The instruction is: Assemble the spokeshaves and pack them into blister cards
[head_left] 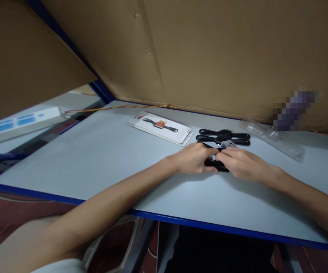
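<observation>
My left hand (194,158) is closed around the left end of a black spokeshave (217,165) lying low over the table. My right hand (241,163) meets it at the tool's middle, thumb and fingers pinched together. What sits in that pinch is hidden by the fingers. A grey piece (228,144) shows just above the right knuckles; I cannot tell whether it is held or part of a tool. Right behind my hands lie more black spokeshaves (224,134), side by side, with their handles pointing left and right.
Flat printed cards (160,128) picturing a spokeshave lie stacked left of the tools. Clear plastic packaging (277,141) rests at the right, beside a blurred-out purple thing (296,110). A cardboard wall (209,57) rises behind the table. A power strip (24,120) lies on the left surface.
</observation>
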{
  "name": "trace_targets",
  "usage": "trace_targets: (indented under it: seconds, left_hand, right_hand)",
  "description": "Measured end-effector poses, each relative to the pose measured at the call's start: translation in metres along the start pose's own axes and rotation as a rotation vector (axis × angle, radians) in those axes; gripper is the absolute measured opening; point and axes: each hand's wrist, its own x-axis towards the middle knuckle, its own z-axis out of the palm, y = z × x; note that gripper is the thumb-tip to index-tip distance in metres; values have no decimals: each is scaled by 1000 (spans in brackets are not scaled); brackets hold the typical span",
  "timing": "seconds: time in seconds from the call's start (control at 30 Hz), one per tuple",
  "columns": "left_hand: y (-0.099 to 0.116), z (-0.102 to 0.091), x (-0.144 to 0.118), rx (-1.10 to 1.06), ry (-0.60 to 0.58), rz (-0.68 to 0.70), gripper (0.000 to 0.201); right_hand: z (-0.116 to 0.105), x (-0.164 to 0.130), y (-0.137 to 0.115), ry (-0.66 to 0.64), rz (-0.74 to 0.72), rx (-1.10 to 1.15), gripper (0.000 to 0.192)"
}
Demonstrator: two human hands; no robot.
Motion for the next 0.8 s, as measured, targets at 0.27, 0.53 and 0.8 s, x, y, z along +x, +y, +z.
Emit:
trace_targets:
  seconds: [0.27, 0.53, 0.8]
  left_hand:
    - [0, -1, 0, -36, -9, 6, 43]
    - [-1, 0, 0, -27, -16, -11, 42]
    - [-1, 0, 1, -29, -36, -42, 45]
  right_hand:
    - [-1, -5, 7, 8, -69, -37, 27]
    - [-4, -1, 1, -7, 40, 63, 21]
    - [-13, 3, 13, -29, 175, 367, 13]
